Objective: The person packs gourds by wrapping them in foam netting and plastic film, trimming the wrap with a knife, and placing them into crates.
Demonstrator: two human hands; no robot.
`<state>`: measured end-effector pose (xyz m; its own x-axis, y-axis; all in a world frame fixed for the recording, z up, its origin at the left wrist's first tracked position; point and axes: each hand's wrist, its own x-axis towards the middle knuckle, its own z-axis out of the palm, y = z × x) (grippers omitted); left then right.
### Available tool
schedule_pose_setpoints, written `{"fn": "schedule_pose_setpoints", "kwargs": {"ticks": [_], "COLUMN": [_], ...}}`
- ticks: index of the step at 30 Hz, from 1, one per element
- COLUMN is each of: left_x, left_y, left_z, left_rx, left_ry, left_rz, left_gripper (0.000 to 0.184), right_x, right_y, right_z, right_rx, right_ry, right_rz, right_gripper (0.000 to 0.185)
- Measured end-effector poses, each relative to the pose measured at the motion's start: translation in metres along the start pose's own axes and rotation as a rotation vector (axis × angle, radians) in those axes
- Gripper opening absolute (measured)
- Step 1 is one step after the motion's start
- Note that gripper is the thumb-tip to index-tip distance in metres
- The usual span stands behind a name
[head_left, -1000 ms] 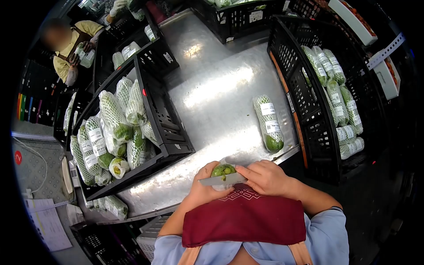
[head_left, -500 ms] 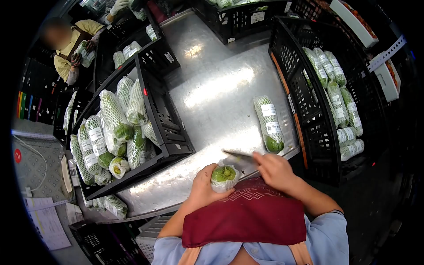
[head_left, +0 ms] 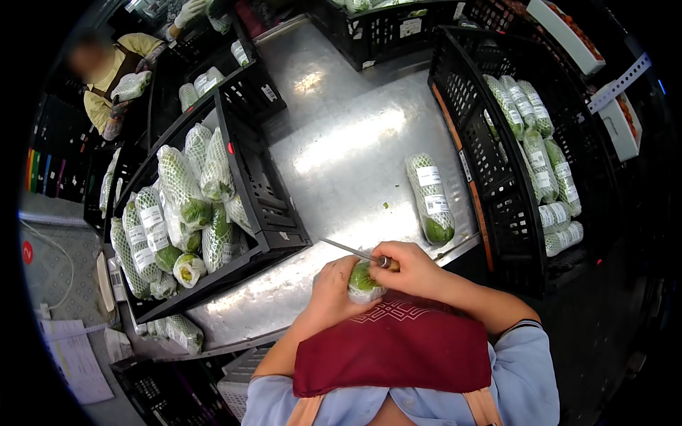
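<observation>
My left hand (head_left: 328, 290) is wrapped round a green gourd (head_left: 361, 277) in a white foam net, its stem end facing up, close against the red apron. In my right hand (head_left: 414, 270) is a knife (head_left: 349, 249) with a brown handle. Its blade points left over the table's front edge, and the hand rests at the top of the gourd, partly covering it. A second netted gourd (head_left: 430, 199) with white labels lies on the metal table (head_left: 341, 170). A small green scrap (head_left: 386, 206) sits beside it.
A black crate (head_left: 266, 206) of netted gourds stands tilted on the left. Another black crate (head_left: 490, 192) with labelled gourds is on the right. More crates (head_left: 398, 28) line the back. A co-worker (head_left: 121, 78) holds a netted gourd at the upper left.
My right hand has moved left onto the top of the gourd, and the knife blade now reaches further left. A green scrap has appeared on the table. The co-worker's gourd has shifted.
</observation>
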<state>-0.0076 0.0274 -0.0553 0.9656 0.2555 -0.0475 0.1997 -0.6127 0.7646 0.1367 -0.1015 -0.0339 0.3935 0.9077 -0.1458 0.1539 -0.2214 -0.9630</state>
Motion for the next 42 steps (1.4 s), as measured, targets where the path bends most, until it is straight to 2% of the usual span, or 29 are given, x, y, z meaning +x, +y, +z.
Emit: {"fn": "schedule_pose_setpoints", "kwargs": {"ticks": [2,4,5,6,7,8,9,10,11,12,13,16,17,20,27,31,33,35,36,37,42], "left_x": [0.003,0.006,0.004,0.01,0.012,0.017,0.029,0.035,0.035,0.029,0.034,0.021,0.026,0.035,0.045,0.044,0.044,0.055,0.061,0.062,0.062], "left_y": [0.002,0.008,-0.004,-0.007,-0.003,-0.012,-0.054,-0.098,-0.056,-0.02,-0.036,-0.039,-0.1,-0.089,-0.065,-0.065,-0.072,-0.105,-0.109,-0.112,-0.111], "left_z": [0.001,0.004,0.015,0.029,0.027,0.037,0.058,0.062,0.043,0.02,0.025,0.003,0.005,-0.013,0.014,0.026,0.029,0.034,0.033,0.037,0.045], "left_rx": [0.012,-0.015,-0.031,-0.176,-0.226,-0.611,-0.481,-0.405,-0.868,-0.122,-0.409,-0.372,-0.437,-0.298,-0.312,-0.309,-0.348,-0.766,-0.963,-1.018,-0.935], "left_ry": [0.062,0.156,0.142,0.156,0.138,0.349,0.488,0.546,0.346,0.445,0.348,-0.012,-0.155,-0.275,-0.16,-0.014,0.017,-0.101,-0.086,-0.072,-0.059], "left_rz": [0.05,0.134,0.097,0.03,0.014,-0.164,-0.055,-0.116,-0.278,-0.19,-0.042,-0.071,-0.112,0.043,0.17,0.303,0.296,-0.151,-0.387,-0.467,-0.397], "left_gripper": [0.07,0.069,0.08,0.077,0.074,0.072,0.073,0.077,0.043,0.056,0.065,0.074,0.082,0.083,0.065,0.055,0.05,0.043,0.04,0.039,0.033], "right_x": [0.003,0.004,0.001,-0.012,-0.013,0.011,0.002,0.006,0.018,0.019,0.018,-0.002,-0.005,-0.012,-0.011,-0.02,-0.027,-0.028,-0.025,-0.025,-0.035], "right_y": [0.005,0.03,0.051,0.06,0.095,0.117,0.098,0.077,0.094,0.078,0.078,0.082,0.078,0.083,0.092,0.09,0.076,0.068,0.067,0.066,0.041], "right_z": [-0.004,-0.009,-0.007,-0.01,0.006,0.026,0.023,0.027,0.046,0.045,0.038,0.028,0.028,0.04,0.043,0.036,0.028,0.027,0.029,0.029,0.031], "right_rx": [0.043,0.036,0.127,0.201,0.217,0.112,0.388,0.475,0.543,0.47,0.467,0.489,0.547,0.63,0.572,0.462,0.365,0.211,0.1,-0.013,-0.07], "right_ry": [0.074,0.274,0.359,0.34,0.228,0.316,0.278,0.174,0.142,0.141,0.168,0.182,0.161,0.185,0.275,0.473,0.508,0.541,0.558,0.573,0.475], "right_rz": [0.059,0.069,0.082,0.193,0.204,0.047,0.169,0.237,0.227,0.158,0.168,0.201,0.215,0.127,0.102,0.139,0.117,0.023,-0.055,-0.133,-0.122], "right_gripper": [0.017,0.014,0.012,0.011,0.019,0.026,0.031,0.032,0.031,0.029,0.03,0.032,0.034,0.033,0.033,0.044,0.038,0.033,0.031,0.03,0.029]}}
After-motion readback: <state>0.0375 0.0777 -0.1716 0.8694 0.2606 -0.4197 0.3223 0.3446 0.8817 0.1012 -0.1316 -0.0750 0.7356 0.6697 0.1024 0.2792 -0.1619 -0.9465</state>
